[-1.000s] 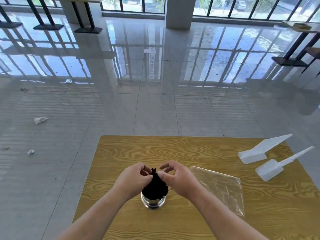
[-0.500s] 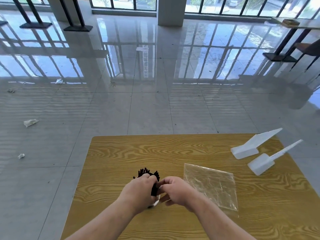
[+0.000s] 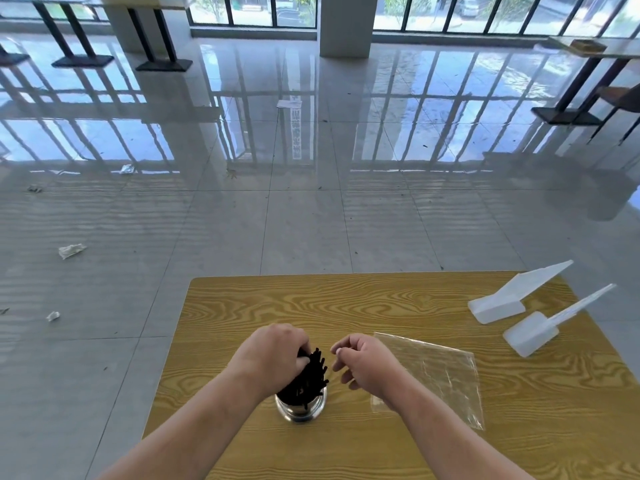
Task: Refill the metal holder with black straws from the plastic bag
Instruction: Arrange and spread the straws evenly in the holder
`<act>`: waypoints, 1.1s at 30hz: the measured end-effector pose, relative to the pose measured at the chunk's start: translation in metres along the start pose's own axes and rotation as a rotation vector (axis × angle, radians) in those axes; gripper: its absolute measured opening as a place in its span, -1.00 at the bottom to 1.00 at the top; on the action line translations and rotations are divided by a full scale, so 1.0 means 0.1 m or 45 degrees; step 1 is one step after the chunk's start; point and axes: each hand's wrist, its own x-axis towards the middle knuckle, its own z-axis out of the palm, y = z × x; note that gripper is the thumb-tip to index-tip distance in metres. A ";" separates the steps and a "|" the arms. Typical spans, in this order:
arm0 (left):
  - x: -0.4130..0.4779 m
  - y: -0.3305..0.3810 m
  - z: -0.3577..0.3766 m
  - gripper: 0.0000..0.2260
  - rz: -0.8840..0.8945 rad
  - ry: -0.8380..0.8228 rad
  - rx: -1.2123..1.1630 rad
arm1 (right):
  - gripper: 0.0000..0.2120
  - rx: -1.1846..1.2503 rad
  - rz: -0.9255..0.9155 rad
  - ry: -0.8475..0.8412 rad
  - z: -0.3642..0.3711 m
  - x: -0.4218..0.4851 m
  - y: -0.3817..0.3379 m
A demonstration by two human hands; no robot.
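Bright daylight from the far windows glares off the glossy floor; wide-angle distortion bends the edges.

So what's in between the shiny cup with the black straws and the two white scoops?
In the head view, the clear plastic bag lies flat between the metal holder and the white scoops, with the right hand over its near edge.

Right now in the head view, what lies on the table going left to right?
Left hand on the black straws in the metal holder → right hand, empty → clear plastic bag, flat → two white plastic scoops.
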 end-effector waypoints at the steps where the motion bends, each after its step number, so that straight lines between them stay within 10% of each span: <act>1: 0.00 0.01 -0.08 -0.91 -0.009 0.002 -0.016 | -0.82 -0.003 -0.011 0.006 0.00 0.01 -0.02; 17: -0.03 -0.05 -1.26 -0.91 -0.095 0.347 -0.437 | -0.78 0.027 -0.040 0.034 -0.05 0.07 -0.23; 23: -0.01 -0.11 -1.36 -0.88 -0.101 0.626 -1.279 | -0.78 -0.012 -0.069 -0.068 -0.03 0.00 -0.28; 29: 0.04 -0.20 -0.84 -0.85 -0.378 0.379 -1.887 | -0.26 0.570 -0.157 -0.529 0.05 -0.13 -0.53; 33: 0.00 -0.28 -0.40 -0.81 -0.587 0.141 -2.197 | -0.55 1.128 -0.135 -0.419 -0.01 -0.15 -0.69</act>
